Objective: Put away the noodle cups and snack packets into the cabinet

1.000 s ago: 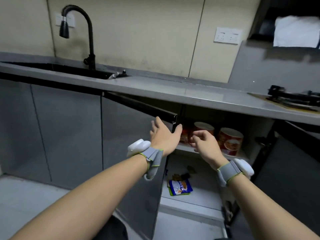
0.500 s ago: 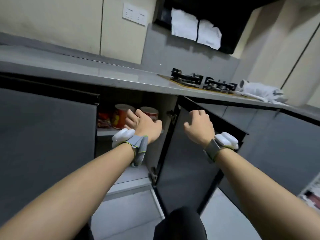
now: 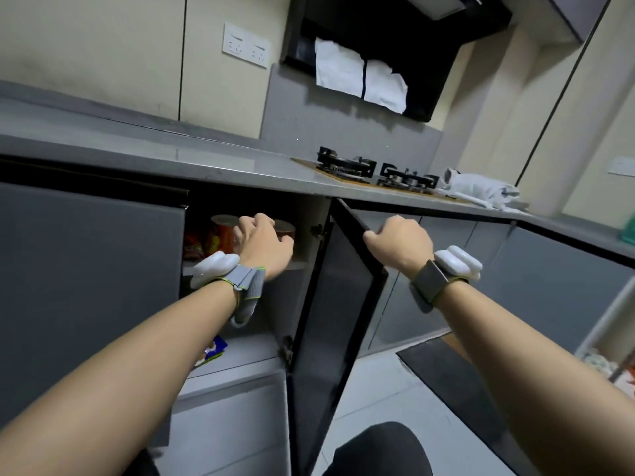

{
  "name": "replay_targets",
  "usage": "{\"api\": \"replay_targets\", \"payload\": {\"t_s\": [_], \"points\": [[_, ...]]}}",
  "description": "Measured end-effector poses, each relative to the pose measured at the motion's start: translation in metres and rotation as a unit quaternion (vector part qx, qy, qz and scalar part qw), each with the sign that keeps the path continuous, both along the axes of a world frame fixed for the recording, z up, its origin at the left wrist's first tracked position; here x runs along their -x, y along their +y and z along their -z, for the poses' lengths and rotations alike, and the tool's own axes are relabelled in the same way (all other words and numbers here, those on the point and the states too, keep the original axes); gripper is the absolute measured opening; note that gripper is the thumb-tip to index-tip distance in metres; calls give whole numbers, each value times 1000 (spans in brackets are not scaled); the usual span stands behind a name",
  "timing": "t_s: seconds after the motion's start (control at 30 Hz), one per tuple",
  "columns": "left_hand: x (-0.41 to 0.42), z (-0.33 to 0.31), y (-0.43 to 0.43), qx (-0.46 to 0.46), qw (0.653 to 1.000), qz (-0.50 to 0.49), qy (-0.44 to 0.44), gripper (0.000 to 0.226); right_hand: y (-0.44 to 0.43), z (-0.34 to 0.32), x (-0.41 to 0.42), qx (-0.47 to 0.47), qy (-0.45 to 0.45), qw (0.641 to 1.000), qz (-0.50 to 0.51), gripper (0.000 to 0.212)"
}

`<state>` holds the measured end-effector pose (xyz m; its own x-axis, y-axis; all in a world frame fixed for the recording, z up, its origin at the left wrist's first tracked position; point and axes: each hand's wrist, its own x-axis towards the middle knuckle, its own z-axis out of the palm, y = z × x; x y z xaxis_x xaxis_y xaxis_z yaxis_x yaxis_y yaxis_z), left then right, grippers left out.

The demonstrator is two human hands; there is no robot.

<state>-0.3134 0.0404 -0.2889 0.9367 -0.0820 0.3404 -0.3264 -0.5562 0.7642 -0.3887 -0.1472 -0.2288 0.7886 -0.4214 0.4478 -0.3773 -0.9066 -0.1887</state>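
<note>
Left door panel, grey, flat-fronted [image 3: 89,286]: swung partly out, its edge covering the left part of the cabinet opening.

Red crinkled snack packets [image 3: 193,242]: far left end of the upper shelf [image 3: 299,265], against the first cup. Blue-and-yellow foil snack packet [image 3: 212,349]: flat on the cabinet floor near its front edge, mostly hidden by the left forearm; long axis can't be read.

Red cylindrical noodle cups [image 3: 222,231]: two on the upper shelf, upright, long axis vertical, lidded tops up. The second cup sits toward the right end of the shelf, mostly behind the hand.

Left hand [image 3: 264,245]: in front of the cups at the shelf's front edge, fingers curled loosely. Whether it touches a cup I cannot tell; nothing seen held in its grip.

Right hand [image 3: 400,240]: grip closed over the top edge of the dark glossy right door [image 3: 340,304], which stands open, edge-on toward the camera.

Change over the last second: the right hand was inside at the cups, then moved across and by now has taken the right door; the left hand was at the left door's top edge and has moved into the opening. View has swung right along the grey worktop [image 3: 213,166] toward the black gas hob [image 3: 378,170].

Reading: cups and packets all appear stowed, nothing left on the worktop in view. Likely only the doors remain to close.
</note>
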Motion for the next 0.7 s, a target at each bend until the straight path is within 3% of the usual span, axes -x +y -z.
{"api": "replay_targets", "payload": {"t_s": [0.13, 0.27, 0.4, 0.5, 0.7], "points": [[-14, 9, 37, -8, 997, -76, 8, 45, 45, 8, -18, -164, -64, 975, -135, 45], [-25, 20, 75, -42, 992, -116, -11, 42, 92, 49, -48, -294, -98, 917, -252, 43], [-41, 36, 116, -107, 977, -172, -73, 43, 132, 114, -88, -142, -7, 929, -343, 58], [-67, 55, 141, -204, 962, -170, -57, 55, 155, 151, -128, -33, 106, 927, -359, 67], [-106, 86, 148, -315, 938, -142, -28, 67, 176, 165, -177, -5, 90, 940, -329, 74]]}}
